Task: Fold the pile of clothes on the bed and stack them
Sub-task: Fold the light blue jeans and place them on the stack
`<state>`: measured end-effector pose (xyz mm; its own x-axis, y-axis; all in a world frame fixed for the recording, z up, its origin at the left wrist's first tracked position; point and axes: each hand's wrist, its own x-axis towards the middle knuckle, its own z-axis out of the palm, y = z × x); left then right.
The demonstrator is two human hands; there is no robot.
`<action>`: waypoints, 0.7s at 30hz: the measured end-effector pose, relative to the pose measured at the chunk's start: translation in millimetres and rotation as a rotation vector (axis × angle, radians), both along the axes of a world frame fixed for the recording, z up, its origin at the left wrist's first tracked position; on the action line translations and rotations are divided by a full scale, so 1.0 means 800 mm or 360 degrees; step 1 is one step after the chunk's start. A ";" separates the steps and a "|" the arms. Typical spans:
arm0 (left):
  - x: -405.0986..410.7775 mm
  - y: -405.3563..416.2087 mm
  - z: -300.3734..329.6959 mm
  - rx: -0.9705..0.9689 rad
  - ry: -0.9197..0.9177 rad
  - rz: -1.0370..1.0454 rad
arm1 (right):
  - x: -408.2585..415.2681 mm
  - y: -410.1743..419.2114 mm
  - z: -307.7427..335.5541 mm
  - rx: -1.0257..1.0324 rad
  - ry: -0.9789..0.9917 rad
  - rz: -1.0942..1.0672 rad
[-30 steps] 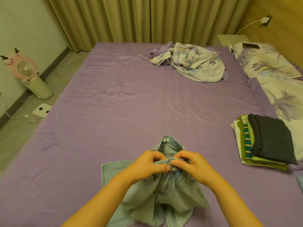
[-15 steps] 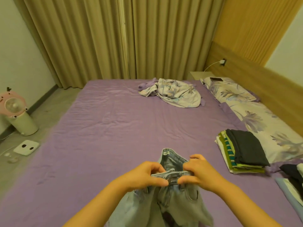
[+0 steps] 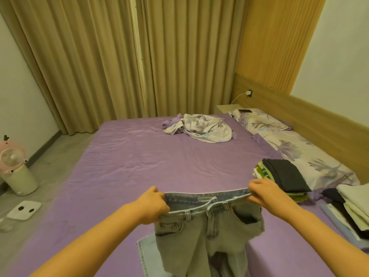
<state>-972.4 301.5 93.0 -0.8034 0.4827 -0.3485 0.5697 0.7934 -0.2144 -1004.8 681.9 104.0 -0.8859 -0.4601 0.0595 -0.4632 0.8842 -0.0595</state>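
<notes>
A pair of light blue jeans (image 3: 205, 232) hangs in the air over the near edge of the purple bed (image 3: 139, 160). My left hand (image 3: 152, 204) grips the left end of the waistband, and my right hand (image 3: 263, 191) grips its right end, stretching it wide. The legs drop out of view at the bottom. A folded stack (image 3: 283, 176) with a dark grey piece on top lies at the right of the bed. A second pile of light and dark clothes (image 3: 351, 208) sits at the far right edge.
A crumpled floral cloth (image 3: 201, 129) lies at the far end of the bed. Floral pillows (image 3: 279, 136) line the right side under a wooden headboard, with a phone (image 3: 245, 110) on one. A pink fan (image 3: 14, 166) and a white scale (image 3: 25, 209) stand on the floor at left.
Both hands moved apart from the middle of the waistband to its two ends and lifted the jeans off the bed. The camera tilted upward.
</notes>
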 end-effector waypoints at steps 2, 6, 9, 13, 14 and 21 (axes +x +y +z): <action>-0.003 -0.007 0.024 0.0081 0.0245 -0.0026 | 0.015 0.002 0.027 -0.0335 -0.0162 -0.0140; 0.002 -0.002 0.089 0.0163 0.0752 -0.0166 | 0.031 0.008 0.078 -0.0800 -0.0002 -0.0307; 0.011 0.006 0.147 0.0124 0.1224 -0.0371 | 0.038 0.010 0.125 -0.1029 0.0138 -0.0309; 0.008 0.029 0.212 0.0055 0.1220 -0.0053 | 0.048 0.023 0.190 -0.1277 0.0239 -0.0398; 0.009 0.035 0.224 0.0205 0.1098 0.0076 | 0.047 0.028 0.203 -0.1290 0.0215 -0.0446; 0.037 0.059 0.246 0.1281 0.0652 0.0275 | 0.045 0.049 0.218 -0.1401 0.0256 -0.0540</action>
<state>-942.9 349.0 289.4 -0.8734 0.3181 0.3688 0.4308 0.8577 0.2805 -969.0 720.9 278.1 -0.9149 0.0876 0.3940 -0.2508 0.6415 -0.7250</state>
